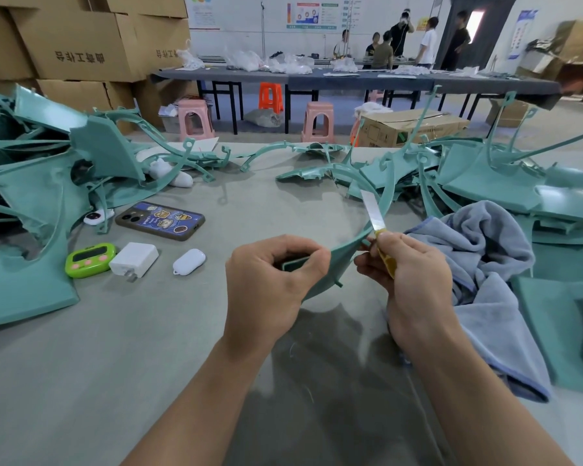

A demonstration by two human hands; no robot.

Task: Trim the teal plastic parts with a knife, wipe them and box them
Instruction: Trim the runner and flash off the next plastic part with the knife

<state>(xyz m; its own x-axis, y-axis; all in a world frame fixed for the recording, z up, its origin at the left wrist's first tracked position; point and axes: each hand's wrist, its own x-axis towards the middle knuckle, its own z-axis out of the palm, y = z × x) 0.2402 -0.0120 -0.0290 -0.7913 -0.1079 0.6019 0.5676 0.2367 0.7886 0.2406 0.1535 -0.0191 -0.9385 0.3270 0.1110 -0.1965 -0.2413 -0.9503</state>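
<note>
My left hand (270,280) grips the wide end of a teal plastic part (342,260) above the grey table (115,364). The part's thin curved arm rises up and away toward the right. In my right hand (408,274) is a yellow-handled knife (372,213), its bare blade lying against the part's edge just above my fingers. A grey-blue cloth (485,264) lies crumpled right of my right hand. Heaps of teal parts sit on the left (31,196) and on the right (485,183).
A phone (160,220), a green timer (90,260), a white charger (133,259) and a white case (189,261) lie left of my hands. Cardboard boxes (81,45) stack at the back left, one open box (414,126) stands past the table. People stand by a far table.
</note>
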